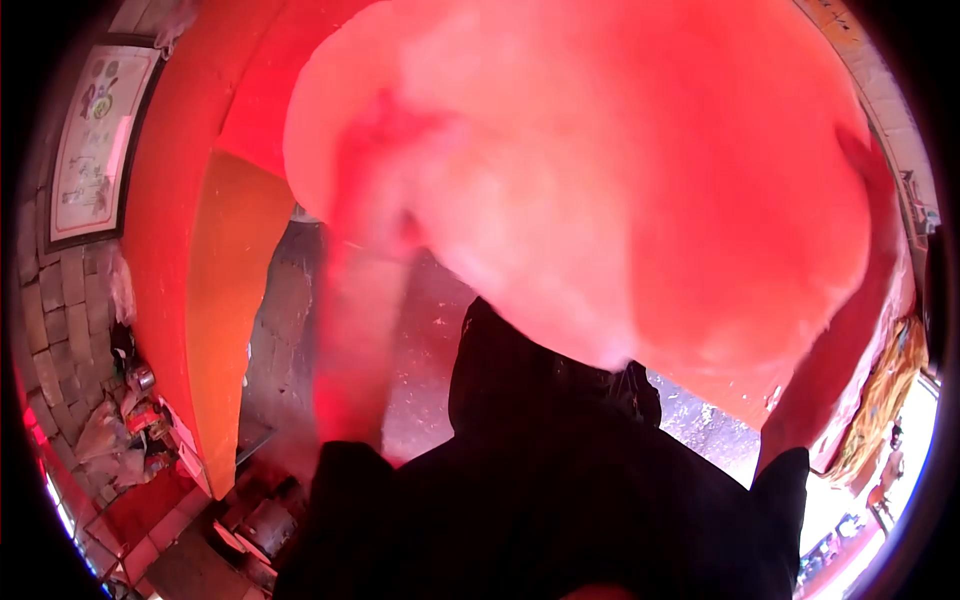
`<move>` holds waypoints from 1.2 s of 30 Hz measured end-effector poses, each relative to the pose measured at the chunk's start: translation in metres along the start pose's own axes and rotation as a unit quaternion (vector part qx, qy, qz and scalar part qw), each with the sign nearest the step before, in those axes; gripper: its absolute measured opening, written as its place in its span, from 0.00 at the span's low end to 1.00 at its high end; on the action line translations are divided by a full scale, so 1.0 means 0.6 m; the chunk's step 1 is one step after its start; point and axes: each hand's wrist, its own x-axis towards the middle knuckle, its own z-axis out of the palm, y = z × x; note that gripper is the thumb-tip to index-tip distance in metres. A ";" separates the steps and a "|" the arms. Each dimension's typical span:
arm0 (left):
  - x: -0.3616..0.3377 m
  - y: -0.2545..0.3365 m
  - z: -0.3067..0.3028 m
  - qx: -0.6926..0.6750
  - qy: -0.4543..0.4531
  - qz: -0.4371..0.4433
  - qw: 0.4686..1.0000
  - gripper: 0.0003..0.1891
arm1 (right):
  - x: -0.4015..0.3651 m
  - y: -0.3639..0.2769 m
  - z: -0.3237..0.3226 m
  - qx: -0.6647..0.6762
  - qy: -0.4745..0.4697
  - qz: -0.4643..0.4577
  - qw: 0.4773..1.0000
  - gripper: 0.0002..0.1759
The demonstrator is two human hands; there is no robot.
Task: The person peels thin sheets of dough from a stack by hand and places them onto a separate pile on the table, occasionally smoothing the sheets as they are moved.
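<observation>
A very large, smooth, rounded sheet of what looks like dough [560, 200] fills the upper middle of the head view, pale in the middle and red-lit at the right. My left hand [395, 125] is smeared by motion and overlaps the sheet's left part, with the forearm coming up from below. At the far right edge, my right hand [868, 165] grips the rim, its thumb over the top and the other fingers hidden. My arms are spread wide around the sheet. Its lower edge hangs close above my dark clothing.
An orange-red panel [165, 260] stands at the left, before a tiled wall [65, 310] with a framed poster [105, 140]. Bags and small goods [120, 440] are heaped below it. A metal pot [270, 525] sits lower left. Yellowish cloth or plastic [885, 410] hangs at right.
</observation>
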 end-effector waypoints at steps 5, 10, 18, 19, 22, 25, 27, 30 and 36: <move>0.054 0.163 -0.126 0.052 -0.057 -0.022 0.997 0.22 | 0.160 0.056 0.126 -0.027 0.070 -0.160 0.984 0.21; 0.234 0.084 -0.487 0.152 0.022 -0.029 0.988 0.22 | 0.291 0.267 0.216 -0.061 -0.003 -0.126 0.990 0.19; 0.179 0.045 -0.440 0.156 0.172 0.035 0.972 0.20 | 0.297 0.274 0.204 -0.133 -0.078 -0.147 0.977 0.23; 0.172 0.051 -0.464 0.143 0.159 0.032 0.976 0.20 | 0.312 0.286 0.204 -0.154 -0.030 -0.176 0.972 0.24; 0.133 0.015 -0.431 0.048 0.121 0.021 0.991 0.20 | 0.334 0.342 0.216 -0.206 0.065 -0.235 0.948 0.27; 0.122 -0.007 -0.406 0.178 0.154 0.035 0.971 0.21 | 0.318 0.372 0.228 -0.236 0.108 -0.264 0.929 0.29; 0.133 -0.012 -0.430 0.235 0.182 0.013 0.955 0.23 | 0.312 0.381 0.233 -0.251 0.122 -0.271 0.921 0.31; 0.137 -0.032 -0.436 0.293 0.163 0.060 0.940 0.25 | 0.309 0.391 0.241 -0.263 0.144 -0.281 0.912 0.33; 0.125 -0.008 -0.429 0.425 0.121 0.093 0.892 0.28 | 0.346 0.409 0.266 -0.272 0.181 -0.291 0.899 0.38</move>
